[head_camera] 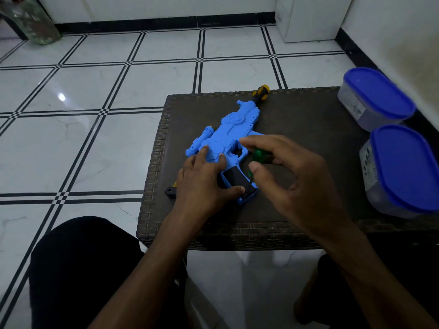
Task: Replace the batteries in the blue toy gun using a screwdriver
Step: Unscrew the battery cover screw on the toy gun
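Blue-lidded tubs [377, 98] at table [308, 138] rt edge, hands over toy gun [225, 136]

Dim, bluish indoor light; a small bright glare spot sits on the glossy floor tiles [61, 97] at left. Tile lines bow toward the edges from the wide lens; the glass jar [31, 17] top left is blurred

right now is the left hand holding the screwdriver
No, the left hand presses flat on the toy gun, while the right hand pinches the green-handled screwdriver over the grip.
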The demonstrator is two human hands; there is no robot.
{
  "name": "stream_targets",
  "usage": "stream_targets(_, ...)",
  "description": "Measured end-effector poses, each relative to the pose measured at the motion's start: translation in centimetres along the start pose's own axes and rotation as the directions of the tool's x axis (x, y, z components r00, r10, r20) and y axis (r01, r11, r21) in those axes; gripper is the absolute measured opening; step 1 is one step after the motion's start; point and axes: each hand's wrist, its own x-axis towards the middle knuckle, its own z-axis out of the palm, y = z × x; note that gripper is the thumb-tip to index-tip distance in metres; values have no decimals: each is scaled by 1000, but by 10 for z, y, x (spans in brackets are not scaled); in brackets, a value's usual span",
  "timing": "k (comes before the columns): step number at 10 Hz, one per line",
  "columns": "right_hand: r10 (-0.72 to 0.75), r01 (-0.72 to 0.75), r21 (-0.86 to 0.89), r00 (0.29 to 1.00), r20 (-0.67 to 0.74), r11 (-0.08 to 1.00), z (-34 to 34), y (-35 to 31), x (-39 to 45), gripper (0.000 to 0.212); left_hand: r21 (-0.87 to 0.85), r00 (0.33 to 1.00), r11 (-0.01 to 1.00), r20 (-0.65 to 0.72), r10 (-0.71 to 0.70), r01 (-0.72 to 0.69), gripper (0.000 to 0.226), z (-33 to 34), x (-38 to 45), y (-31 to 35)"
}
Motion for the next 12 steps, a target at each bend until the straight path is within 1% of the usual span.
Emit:
stream_targets(1,-21,20,-62,999,-24,998,-1,2,2,35,-3,1000,1000,2,-4,4,82,-1,-1,0)
stream_targets(2,-14,10,-76,999,-47,997,-1,5,3,33,9,1000,1000,7,-7,7,84,-1,0,1)
stream_targets(7,-12,7,-60,997,-74,998,-7,3,1,32,20,1000,1000,5,-10,10,85,-1,1,0)
stream_targets(9,-27,25,-60,999,-42,998,-4,5,0,32,12,1000,1000,4,-7,7,85,0,1,-1)
stream_targets(10,27,-26,23,999,-32,999,-3,1,-1,36,10,1000,1000,4,-3,3,85,1,2,-1)
stream_targets(11,38,-40,69,999,34,997,-3,-2,0,32,-2,1000,1000,-1,2,-2,82,2,2,-1)
stream_targets(12,-45,44,15,996,81,999,-3,-1,0,26,-14,1000,1000,-9,14,-15,75,3,3,-3)
